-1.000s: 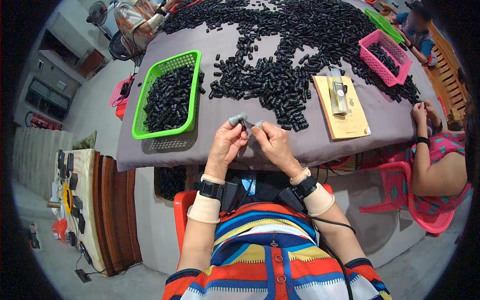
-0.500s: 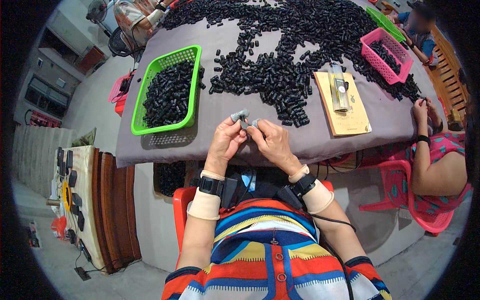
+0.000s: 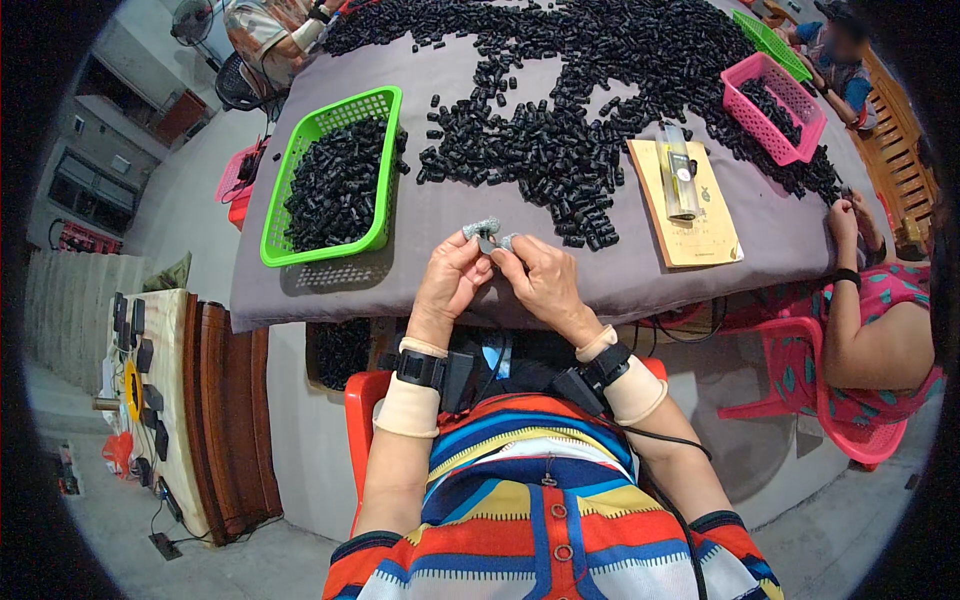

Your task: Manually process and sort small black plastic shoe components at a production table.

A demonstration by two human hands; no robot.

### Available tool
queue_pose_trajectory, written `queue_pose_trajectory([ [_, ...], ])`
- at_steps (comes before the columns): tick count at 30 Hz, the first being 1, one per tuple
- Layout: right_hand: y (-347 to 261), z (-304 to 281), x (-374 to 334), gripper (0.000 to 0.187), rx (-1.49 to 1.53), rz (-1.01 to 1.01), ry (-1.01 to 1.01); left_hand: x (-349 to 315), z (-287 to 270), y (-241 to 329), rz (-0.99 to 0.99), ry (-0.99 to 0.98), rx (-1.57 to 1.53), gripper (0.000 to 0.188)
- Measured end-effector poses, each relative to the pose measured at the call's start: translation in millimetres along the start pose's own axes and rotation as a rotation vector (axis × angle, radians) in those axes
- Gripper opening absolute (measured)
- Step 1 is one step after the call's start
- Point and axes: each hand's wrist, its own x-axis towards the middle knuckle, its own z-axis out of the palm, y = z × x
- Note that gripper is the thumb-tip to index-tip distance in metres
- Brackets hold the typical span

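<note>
Left hand point(image 3: 450, 277) pinching small dark piece point(image 3: 486, 244) above near bench point(image 3: 635, 292) edge; right hand point(image 3: 546, 287) curled against it, hold unclear; looks light, stiff, maybe slippery; best fingertip-gripped by sides.

From head height at the near side of the table point(image 3: 612, 288), the scene is viewed steeply downward and forward through a wide fisheye; the shirt point(image 3: 520, 505) is framed close, the table's far part well away.
</note>
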Motion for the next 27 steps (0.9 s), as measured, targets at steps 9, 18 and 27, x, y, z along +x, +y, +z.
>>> queue_pose_trajectory([
  [9,2.1,2.3,0.2,0.02,0.011,-0.025,-0.015,1.7,-0.1,-1.9,-0.001,0.011,-0.013,0.022],
  [18,2.0,4.6,-0.1,0.019,-0.043,-0.007,-0.031,3.1,-2.1,-1.0,-0.009,-0.048,-0.021,0.021],
  [27,2.5,5.1,-0.2,0.018,-0.053,-0.023,0.024,2.2,5.3,-0.6,-0.013,0.041,0.037,0.021],
])
